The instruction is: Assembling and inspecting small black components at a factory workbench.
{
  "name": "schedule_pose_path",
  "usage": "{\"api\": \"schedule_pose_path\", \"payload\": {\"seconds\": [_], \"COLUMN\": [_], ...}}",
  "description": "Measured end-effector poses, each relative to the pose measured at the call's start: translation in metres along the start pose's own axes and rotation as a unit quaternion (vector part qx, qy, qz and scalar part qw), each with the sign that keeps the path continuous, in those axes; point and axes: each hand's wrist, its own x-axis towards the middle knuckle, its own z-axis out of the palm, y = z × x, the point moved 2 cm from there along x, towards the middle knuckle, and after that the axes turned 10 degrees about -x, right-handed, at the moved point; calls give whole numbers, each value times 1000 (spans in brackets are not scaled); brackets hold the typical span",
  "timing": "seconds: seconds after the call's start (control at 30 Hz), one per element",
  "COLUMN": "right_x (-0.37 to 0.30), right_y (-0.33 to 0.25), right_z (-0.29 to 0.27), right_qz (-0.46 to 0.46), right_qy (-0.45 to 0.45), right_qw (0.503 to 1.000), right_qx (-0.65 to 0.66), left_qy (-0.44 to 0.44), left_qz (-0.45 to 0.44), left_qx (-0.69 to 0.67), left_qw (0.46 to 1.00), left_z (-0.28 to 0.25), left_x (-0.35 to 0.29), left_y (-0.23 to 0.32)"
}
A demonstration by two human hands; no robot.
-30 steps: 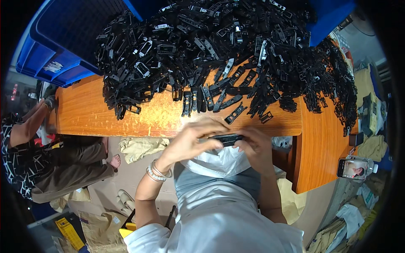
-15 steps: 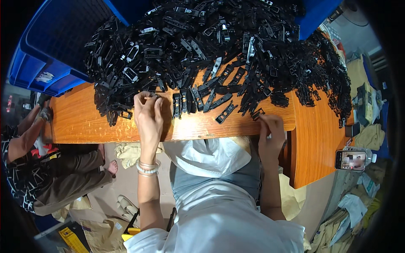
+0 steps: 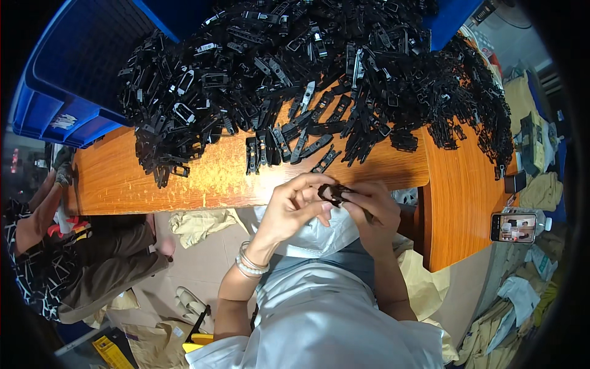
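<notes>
My right hand [image 3: 373,212] pinches a small black clip-like piece [image 3: 332,194] with an opening at its left end. My left hand [image 3: 289,208], with bracelets at the wrist, curls its fingers and thumb around that same end. Both hands meet just past the table's near edge, above my lap; the fingers partly cover the piece. Beyond them, several long narrow slotted black pieces [image 3: 262,149] stand in a short row. Another slotted piece [image 3: 326,160] lies on the tabletop just past my fingers.
A big heap of black pieces [image 3: 246,67] covers the back of the wooden table [image 3: 227,184], and smaller black parts [image 3: 470,92] pile at the right. A blue crate [image 3: 67,117] stands at left, near another person's gloved hand [image 3: 63,174]. A phone [image 3: 514,227] stands at right.
My left hand has left the heap's front edge and moved right to meet my right hand. My right hand has shifted left and nearer with the black piece.
</notes>
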Motion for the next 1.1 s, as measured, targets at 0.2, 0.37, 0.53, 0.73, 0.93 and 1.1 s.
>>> {"api": "schedule_pose_path", "payload": {"seconds": [0.2,0.37,0.53,0.73,0.93,1.1], "right_x": [1,-3,6,-8,-11,-18], "right_y": [-3,-2,-4,7,15,25], "right_z": [2,2,0,-3,3,7], "right_qz": [-27,-36,-36,-18,180,242], "right_qy": [0,22,-39,-6,43,65], "right_qw": [999,999,997,999,980,957], "right_qx": [-20,-10,-52,34,72,146], "left_qy": [34,69,73,115,156,176], "left_qz": [45,99,91,58,214,138], "left_qx": [-1,80,176,56,582,253], "left_qw": [998,989,977,990,769,941], "left_z": [2,5,4,4,1,-4], "left_x": [-1,-1,-3,5,19,14], "left_y": [-7,-8,-3,-15,-16,-13]}}
